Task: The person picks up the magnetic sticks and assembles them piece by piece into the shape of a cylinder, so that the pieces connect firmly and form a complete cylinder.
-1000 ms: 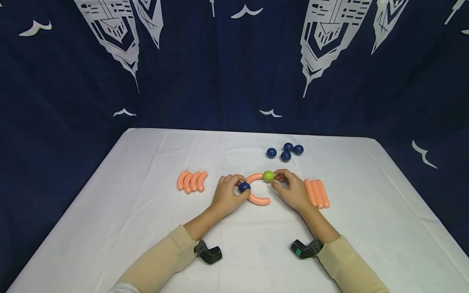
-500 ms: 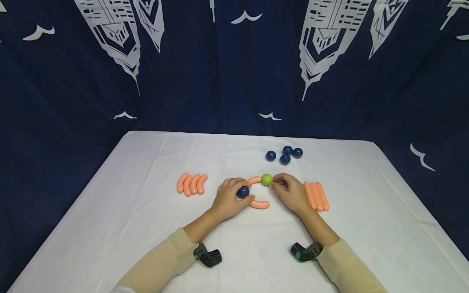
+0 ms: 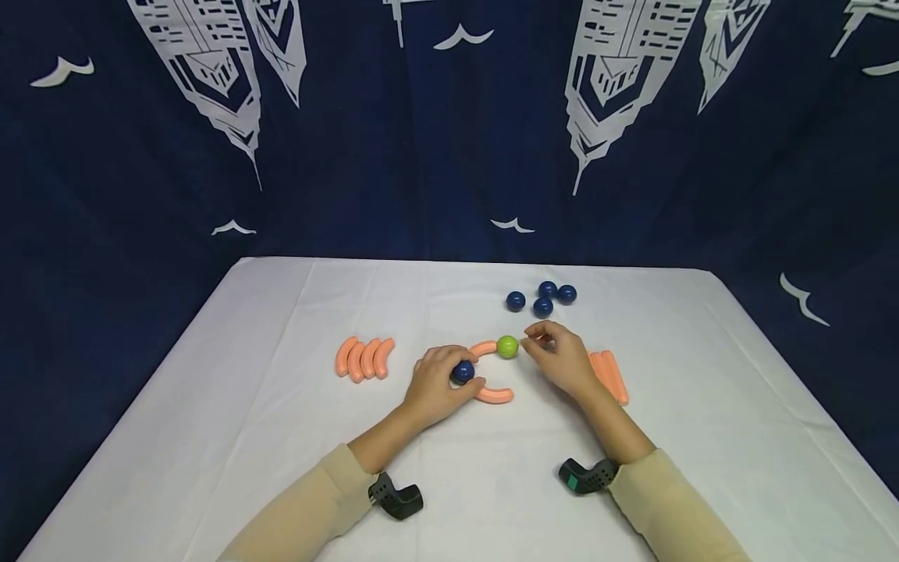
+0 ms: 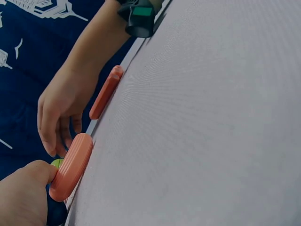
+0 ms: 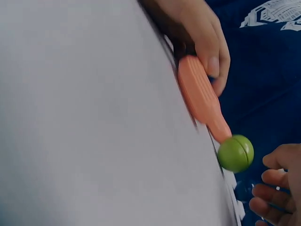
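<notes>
"What does the left hand (image 3: 434, 385) have?"

"Its grip curls round the blue ball (image 3: 463, 372), thumb against the near sausage (image 3: 495, 396)."

"And the right hand (image 3: 560, 362)?"

"Nothing. Its fingers bend loosely, just beside the green ball (image 3: 507, 347) but apart from it; the right wrist view shows the gap."

"So where does the green ball sit?"

"On the table (image 3: 449, 484), at the right end of the far sausage (image 3: 483, 348), seemingly touching it. From the right grip it lies to the left; that hand is clearly nearer."

"How do the two sausages run?"

"Both curve rightward from the blue ball, the far one towards the green ball. The near one's right end is bare. I'd judge that any next move turns on that side: the right hand is unburdened there, while the left hand steadies the blue ball."
</notes>
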Demonstrator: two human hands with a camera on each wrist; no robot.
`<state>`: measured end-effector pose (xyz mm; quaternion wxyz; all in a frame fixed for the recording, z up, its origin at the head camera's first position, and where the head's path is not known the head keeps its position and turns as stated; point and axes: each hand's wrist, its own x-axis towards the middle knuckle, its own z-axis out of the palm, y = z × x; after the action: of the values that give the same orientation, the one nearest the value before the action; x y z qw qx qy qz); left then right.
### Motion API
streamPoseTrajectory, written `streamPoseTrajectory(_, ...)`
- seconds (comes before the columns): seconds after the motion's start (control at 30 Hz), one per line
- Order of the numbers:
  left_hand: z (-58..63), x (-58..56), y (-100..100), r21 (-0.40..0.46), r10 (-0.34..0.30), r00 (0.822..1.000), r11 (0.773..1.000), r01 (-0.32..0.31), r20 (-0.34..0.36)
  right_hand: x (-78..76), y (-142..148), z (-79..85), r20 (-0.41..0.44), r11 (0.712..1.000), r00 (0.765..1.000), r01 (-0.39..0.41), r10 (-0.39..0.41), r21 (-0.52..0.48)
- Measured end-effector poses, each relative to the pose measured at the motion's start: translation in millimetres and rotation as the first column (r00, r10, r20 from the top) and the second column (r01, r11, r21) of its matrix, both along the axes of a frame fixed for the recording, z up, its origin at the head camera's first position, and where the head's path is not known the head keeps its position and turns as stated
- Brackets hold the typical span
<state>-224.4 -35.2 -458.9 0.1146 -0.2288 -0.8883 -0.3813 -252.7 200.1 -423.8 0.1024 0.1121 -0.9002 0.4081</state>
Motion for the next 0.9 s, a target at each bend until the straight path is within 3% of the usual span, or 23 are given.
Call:
streamPoseTrajectory(0.43, 2.1, 0.1, -3.4, -0.013, 0.004, 1.000, 1.000, -0.003, 0.023, -35.1, 30.7, 38.2, 0.002, 0.995, 0.997, 0.077, -0.077, 0.067)
streamPoseTrajectory(0.7, 1.1, -0.7, -3.2, -0.013, 0.005, 0.999, 1.000, -0.005, 0.031, -63.8, 45.0, 42.8, -0.003, 0.981, 0.988, 0.154, -0.155, 0.119)
streamPoseTrajectory(0.9, 0.5, -0.8, -4.3, -0.019, 0.005, 1.000, 1.000, -0.004, 0.026, -84.0, 50.5, 38.1, 0.085, 0.966, 0.980, 0.163, -0.182, 0.200)
